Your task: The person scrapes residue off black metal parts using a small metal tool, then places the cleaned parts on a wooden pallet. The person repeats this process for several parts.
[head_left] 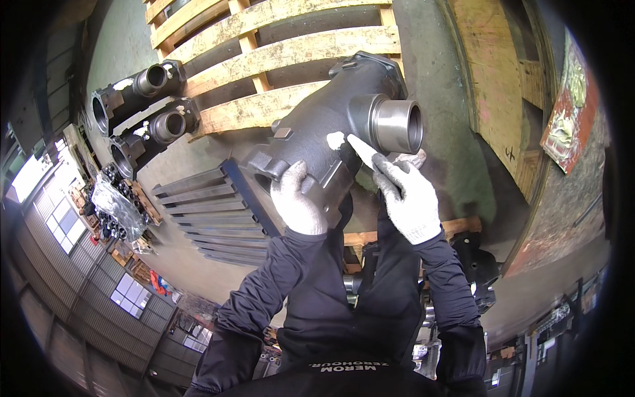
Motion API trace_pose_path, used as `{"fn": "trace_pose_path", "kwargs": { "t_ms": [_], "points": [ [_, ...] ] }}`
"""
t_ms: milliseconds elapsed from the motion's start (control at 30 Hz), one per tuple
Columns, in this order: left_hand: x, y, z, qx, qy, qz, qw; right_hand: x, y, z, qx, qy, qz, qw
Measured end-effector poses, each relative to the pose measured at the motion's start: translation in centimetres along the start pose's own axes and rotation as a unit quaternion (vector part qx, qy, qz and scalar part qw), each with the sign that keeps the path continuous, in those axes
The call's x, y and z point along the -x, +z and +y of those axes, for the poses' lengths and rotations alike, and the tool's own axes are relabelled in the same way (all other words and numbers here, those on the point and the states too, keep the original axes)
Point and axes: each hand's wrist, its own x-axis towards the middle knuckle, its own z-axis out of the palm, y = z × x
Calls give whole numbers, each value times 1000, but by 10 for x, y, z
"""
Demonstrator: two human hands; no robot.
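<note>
From where I stand, nearest of all is the worker's own black clothing, the jacket front [350, 380] and the two dark sleeves [261, 298] reaching forward past the black trousers [307, 291]. At the end of those sleeves both hands wear pale gloves. The left hand [299, 202] is curled over the near edge of a big dark metal casting [311, 132], grasping it at its lower left end. The right hand [410, 202] pinches a pale tapered tool [362, 152] whose tip comes right up to a white patch [336, 140] on the casting; I can't tell whether it touches. The casting lies just ahead of both hands, slanting away up and to the right from the left grip, and its shiny machined neck [397, 126] sticks out just beyond the right hand's hold. To the left of the left hand's grip sits a row of black metal bars [246, 195]. Ahead of both grips is a wooden pallet [278, 58], and farther off to the left of the grips lie two more dark castings [132, 96], each with white dabs. Well right of the right hand's hold stand wooden boards [496, 73], then a red board [570, 142] carrying creamy lumps. Far behind the left grip's side are plastic-wrapped parts [118, 205] and a ribbed wall [92, 264] with windows [130, 294].
</note>
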Motion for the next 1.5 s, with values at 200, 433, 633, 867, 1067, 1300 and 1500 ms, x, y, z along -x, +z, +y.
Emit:
{"fn": "trace_pose_path", "kwargs": {
  "t_ms": [200,433,633,867,1067,1300,1500],
  "points": [
    [7,6,6,44,-1,-8,999,-11,5,-1,-32,-62,6,998],
    [7,2,-3,16,1,-18,1000,-14,-3,-5,-56,-51,-10,997],
    [14,1,-7,-36,9,-17,999,-12,-16,-12,-58,-43,-13,997],
    [18,2,-2,-27,-35,-39,998,11,-31,-26,-143,-15,-37,989],
    [20,-5,4,12,-49,-77,996,14,-57,25,-153,31,135,978],
    [-10,-30,6,-13,-64,11,998,-55,-16,141,-100,77,150,981],
    [-35,-48,21,-13,-69,11,997,-91,24,170,-150,88,129,976]
  ]
}}
